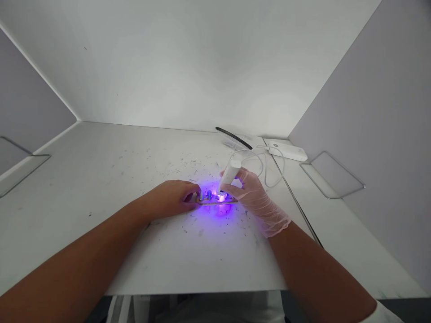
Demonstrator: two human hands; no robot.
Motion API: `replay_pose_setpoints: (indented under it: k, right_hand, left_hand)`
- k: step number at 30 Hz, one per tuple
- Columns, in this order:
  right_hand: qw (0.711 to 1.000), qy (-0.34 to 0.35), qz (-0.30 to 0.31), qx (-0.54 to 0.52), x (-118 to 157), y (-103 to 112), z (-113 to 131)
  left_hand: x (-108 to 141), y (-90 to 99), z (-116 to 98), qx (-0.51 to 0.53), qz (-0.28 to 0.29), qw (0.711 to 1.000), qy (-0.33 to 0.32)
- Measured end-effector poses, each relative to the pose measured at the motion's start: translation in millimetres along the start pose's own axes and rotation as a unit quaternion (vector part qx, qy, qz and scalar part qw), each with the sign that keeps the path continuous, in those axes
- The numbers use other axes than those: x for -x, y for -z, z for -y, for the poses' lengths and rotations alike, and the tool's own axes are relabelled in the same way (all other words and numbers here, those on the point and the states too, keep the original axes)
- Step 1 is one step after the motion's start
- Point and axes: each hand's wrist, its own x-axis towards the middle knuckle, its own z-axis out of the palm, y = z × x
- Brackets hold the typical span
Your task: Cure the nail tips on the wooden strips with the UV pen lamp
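Note:
My right hand [247,190], in a thin translucent pinkish glove, is wrapped round a white handheld UV lamp [230,172]. The lamp tilts downward, and violet light from its lower end falls on a thin narrow strip [218,203] lying across the table. Small bluish upright pieces [209,194] stand along the strip; the glare blurs their detail. Bare, my left hand [177,197] pinches the strip's left end between thumb and fingers. The lamp's head is just above or against the pieces; I cannot tell whether it touches.
A white cable [266,172] loops near a white box-like device [288,150] at the back right. Beside it lies a dark-edged flat object [234,137]. Dark specks dot the white table [101,179]. Wire frames stand at the left [25,175] and right [332,175] walls.

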Motion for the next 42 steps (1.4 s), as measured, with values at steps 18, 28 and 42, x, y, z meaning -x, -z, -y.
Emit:
replay_pose_setpoints:
  k: [18,28,42]
  right_hand:
    - [1.0,-0.006,-0.004,-0.003,-0.6,0.7,2.2]
    - [1.0,-0.002,-0.006,-0.006,-0.4,-0.4,0.5]
    - [1.0,-0.01,0.001,0.005,-1.0,-0.3,1.7]
  left_hand:
    - [0.0,0.3,-0.1,0.005,-0.001,1.0,-0.003]
    - [0.5,0.1,-0.4,-0.001,0.0,1.0,0.002]
    - [-0.2,-1.1,0.4,0.001,-0.003,1.0,0.001]
